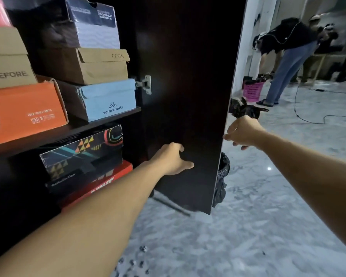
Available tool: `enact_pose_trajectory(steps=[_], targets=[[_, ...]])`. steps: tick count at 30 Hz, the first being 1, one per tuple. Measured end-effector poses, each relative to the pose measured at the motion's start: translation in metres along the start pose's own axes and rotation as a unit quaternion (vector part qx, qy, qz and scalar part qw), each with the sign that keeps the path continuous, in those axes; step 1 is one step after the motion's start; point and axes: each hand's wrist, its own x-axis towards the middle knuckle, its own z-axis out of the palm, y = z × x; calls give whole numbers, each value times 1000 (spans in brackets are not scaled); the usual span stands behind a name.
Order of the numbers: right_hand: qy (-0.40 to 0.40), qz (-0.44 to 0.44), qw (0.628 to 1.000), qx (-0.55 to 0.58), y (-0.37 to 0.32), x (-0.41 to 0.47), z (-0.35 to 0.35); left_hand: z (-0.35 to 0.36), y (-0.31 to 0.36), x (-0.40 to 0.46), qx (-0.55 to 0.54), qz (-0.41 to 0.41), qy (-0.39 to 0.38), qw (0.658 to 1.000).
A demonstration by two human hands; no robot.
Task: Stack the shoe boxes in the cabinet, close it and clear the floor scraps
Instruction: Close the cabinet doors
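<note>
Shoe boxes [100,64] of cardboard fill the dark cabinet in stacks: on the upper shelf [116,116] a pale blue box [110,100] carries a plain brown box and, above that, a navy and white one with a dented lid; beside them sit an orange box [24,112] and a tan box [8,60]. Below the shelf a black box with a bright triangle pattern [82,150] lies on a red box [108,178].

Swung wide open, the cabinet door [188,96] is a smooth, flat, dark panel hung on a metal hinge [146,84]. The left hand [172,158] rests on its inner face, fingers curled against the surface, thumb spread, gripping nothing. The right hand [244,130] holds the door's thin pale free edge, its fingers wrapped round behind it.

Behind the door's lower corner stands a bin lined with a crinkled black bag [222,176]. The floor [268,216] is glossy grey marbled tile with wide open room to the right; small dark scraps [136,262] lie scattered near the bottom edge. Far off, a person [288,56] bends over a pink basket [253,90].
</note>
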Motion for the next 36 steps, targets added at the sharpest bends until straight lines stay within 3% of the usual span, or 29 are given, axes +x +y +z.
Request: enact_pose_trajectory(steps=[9,17,22,27,36], targets=[[-135,72,988,-4,53,21,73,58,-16,23,-9,-12,-63,998],[-118,99,988,22,108,51,144,141,-13,59,-54,-24,-66,996],[-78,37,996,-16,125,67,172,177,-18,69,-48,-20,-77,996],[-31,5,999,17,126,78,194,184,-25,72,-76,-29,-96,992],[-50,26,995,84,113,70,198,159,-52,77,-71,-59,-95,991]])
